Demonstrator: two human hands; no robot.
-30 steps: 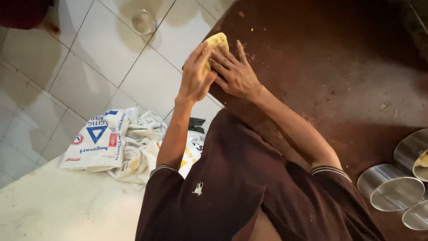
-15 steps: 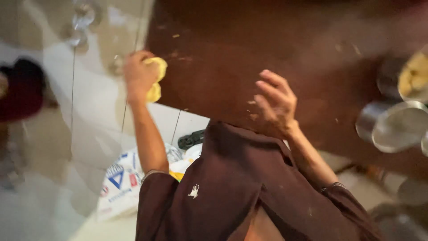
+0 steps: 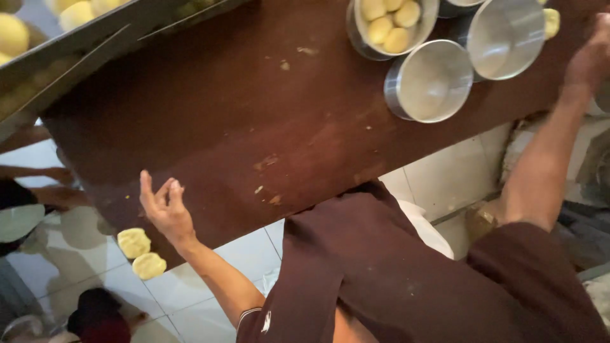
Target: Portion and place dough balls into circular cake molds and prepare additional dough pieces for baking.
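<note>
Head view: my left hand (image 3: 166, 211) open, empty above two dough pieces (image 3: 141, 254) below the worktop (image 3: 254, 121) edge, likely dirtied; right hand (image 3: 591, 57) grip unclear.

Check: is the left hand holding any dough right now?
No. The left hand is open and empty over the brown table; two yellow dough pieces show below the table's edge.

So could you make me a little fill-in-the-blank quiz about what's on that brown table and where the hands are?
1. The left hand rests open at the edge of the brown ____.
2. The metal bowl at the top holds yellow dough ____.
3. The metal pan nearest the table edge is ____ inside.
4. Two flattened dough pieces lie near the ____ hand.

Missing words: table; balls; empty; left
</note>
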